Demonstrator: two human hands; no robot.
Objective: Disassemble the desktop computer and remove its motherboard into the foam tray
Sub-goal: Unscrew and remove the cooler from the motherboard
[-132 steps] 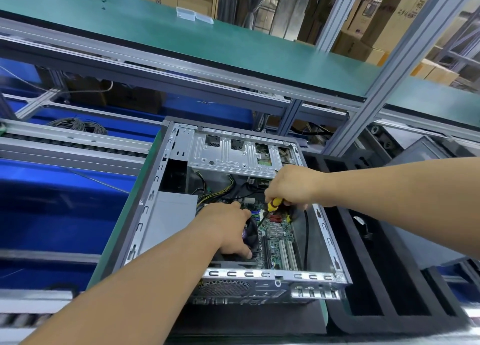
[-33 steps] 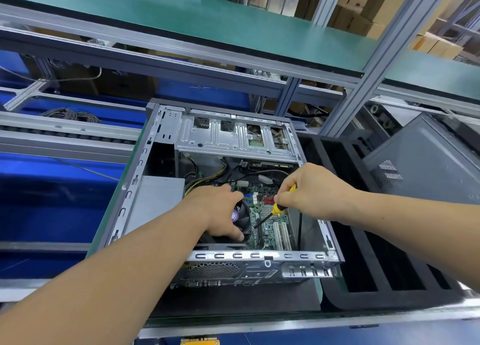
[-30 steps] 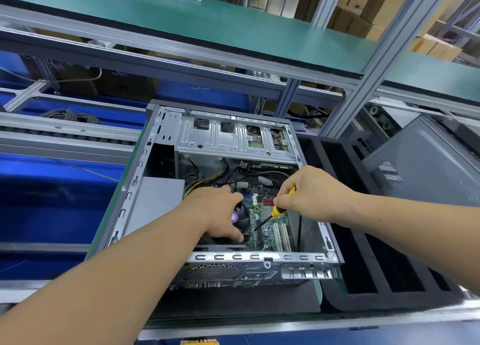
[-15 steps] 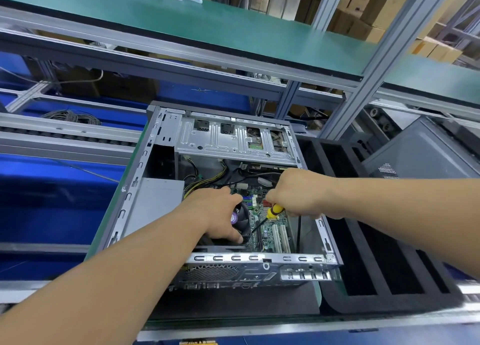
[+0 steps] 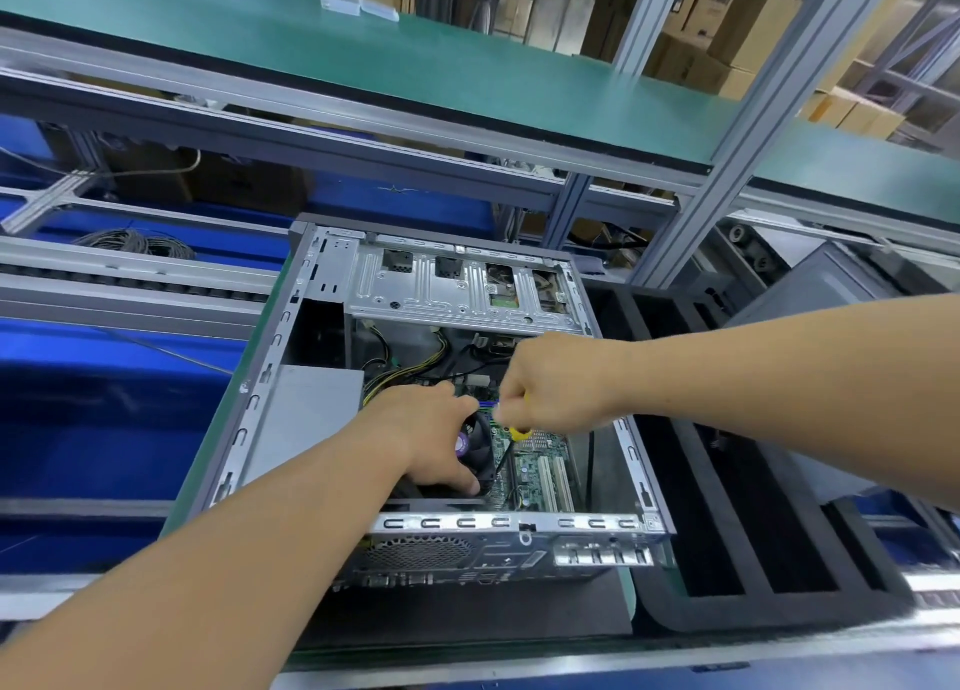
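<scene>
The black foam tray is lying just right of the opened computer case. Inside the case, the cooler fan on the motherboard is being gripped by the left hand, fingers curled round it. A yellow-handled screwdriver is being held by the right hand, its shaft being angled down onto the board. The drive cage is sitting behind.
</scene>
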